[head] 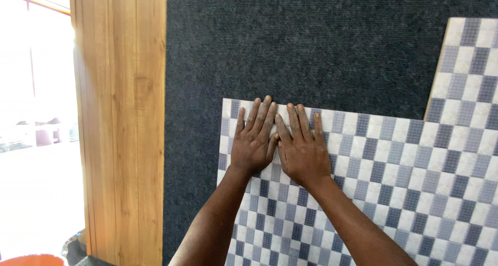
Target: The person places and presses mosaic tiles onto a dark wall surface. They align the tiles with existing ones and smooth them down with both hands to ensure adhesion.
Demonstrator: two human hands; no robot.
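My left hand [254, 139] and my right hand [302, 149] lie flat, side by side, on a checkered tile [394, 178] with white, grey and blue-grey squares. Both palms press near the tile's upper left corner, fingers spread and pointing up, thumbs touching. The tile lies against a dark grey carpeted wall [311, 48]. Neither hand grips anything.
A second checkered tile [469, 69] sits higher at the right, its edge meeting the first tile. A wooden panel [122, 121] runs vertically at the left, with a bright window [36, 115] beyond it. An orange rim [31, 259] shows at the bottom left.
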